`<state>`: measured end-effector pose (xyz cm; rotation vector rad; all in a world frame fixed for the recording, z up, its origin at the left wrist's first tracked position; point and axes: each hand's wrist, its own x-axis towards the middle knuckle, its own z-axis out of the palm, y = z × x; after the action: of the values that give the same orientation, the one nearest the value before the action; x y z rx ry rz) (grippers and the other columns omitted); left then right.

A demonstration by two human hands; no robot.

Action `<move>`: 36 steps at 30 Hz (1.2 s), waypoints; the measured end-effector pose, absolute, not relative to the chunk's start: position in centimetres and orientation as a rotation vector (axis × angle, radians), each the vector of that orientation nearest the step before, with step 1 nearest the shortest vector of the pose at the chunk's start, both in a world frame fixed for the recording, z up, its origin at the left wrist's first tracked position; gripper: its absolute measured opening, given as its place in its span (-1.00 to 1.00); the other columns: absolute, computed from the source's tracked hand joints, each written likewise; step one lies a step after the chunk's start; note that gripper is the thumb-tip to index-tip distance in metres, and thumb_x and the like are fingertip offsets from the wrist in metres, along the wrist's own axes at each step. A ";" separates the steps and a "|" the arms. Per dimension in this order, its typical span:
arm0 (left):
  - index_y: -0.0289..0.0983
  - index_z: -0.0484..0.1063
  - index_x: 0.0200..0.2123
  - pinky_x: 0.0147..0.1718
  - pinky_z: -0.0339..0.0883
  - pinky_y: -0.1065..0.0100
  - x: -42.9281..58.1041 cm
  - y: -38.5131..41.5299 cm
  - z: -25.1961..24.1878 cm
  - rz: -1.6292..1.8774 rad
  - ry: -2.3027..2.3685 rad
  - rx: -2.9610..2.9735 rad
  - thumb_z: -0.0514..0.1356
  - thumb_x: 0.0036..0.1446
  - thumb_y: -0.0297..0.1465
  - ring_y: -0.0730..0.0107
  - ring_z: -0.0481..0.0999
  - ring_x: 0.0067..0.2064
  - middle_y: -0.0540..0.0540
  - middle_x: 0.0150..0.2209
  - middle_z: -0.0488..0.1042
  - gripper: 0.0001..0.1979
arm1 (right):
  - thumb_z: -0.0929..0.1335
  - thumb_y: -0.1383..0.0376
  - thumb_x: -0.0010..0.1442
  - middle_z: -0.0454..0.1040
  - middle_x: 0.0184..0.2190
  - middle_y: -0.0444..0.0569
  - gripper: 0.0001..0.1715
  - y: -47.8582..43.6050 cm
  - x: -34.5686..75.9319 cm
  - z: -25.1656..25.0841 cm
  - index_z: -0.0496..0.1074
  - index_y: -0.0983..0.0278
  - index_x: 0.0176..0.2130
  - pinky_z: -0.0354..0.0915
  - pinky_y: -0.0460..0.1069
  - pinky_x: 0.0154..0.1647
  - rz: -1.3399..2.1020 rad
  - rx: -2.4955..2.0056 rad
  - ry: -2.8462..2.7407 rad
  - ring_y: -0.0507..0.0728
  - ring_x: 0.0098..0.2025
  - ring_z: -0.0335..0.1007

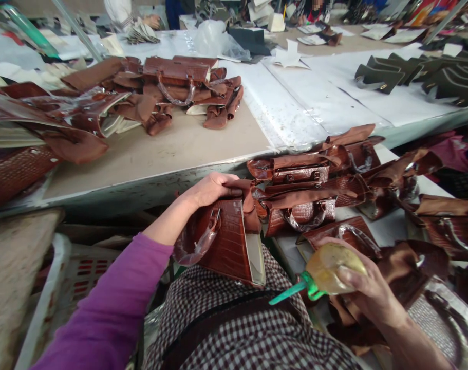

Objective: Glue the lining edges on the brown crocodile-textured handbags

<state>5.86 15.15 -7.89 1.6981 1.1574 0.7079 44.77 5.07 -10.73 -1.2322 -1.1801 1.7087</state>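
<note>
My left hand (214, 189) is closed on the top edge of a brown crocodile-patterned handbag (226, 236), which rests tilted on my lap. A handle wrapped in clear plastic hangs at the bag's side, and its pale inner edge faces right. My right hand (359, 280) grips a squeeze bottle (332, 267) of yellowish liquid. The bottle's green nozzle (289, 292) points left and down, apart from the bag. My left fingertips are partly hidden behind brown lining.
Several brown handbags (303, 205) crowd the surface at my right. More unfinished brown bags (180, 77) lie on the workbench (218, 141) ahead. Dark green pieces (384, 74) stand at the far right. A white plastic basket (60, 267) sits at my left.
</note>
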 end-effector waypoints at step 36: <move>-0.21 0.62 -0.19 -0.07 0.50 0.40 8.7 4.5 -4.6 1.240 1.358 1.775 0.06 0.27 -0.57 0.27 0.69 -0.09 -0.08 -0.16 0.71 -0.68 | 0.52 0.03 0.18 0.60 -0.16 -0.04 -0.47 11.3 44.2 -13.1 0.47 0.15 0.07 0.48 0.01 -0.27 0.900 -1.429 -1.666 0.24 -0.23 0.54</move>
<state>8.68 4.46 -4.60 1.7751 1.3582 1.2403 44.15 11.26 -13.12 -1.4288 -1.6657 0.8995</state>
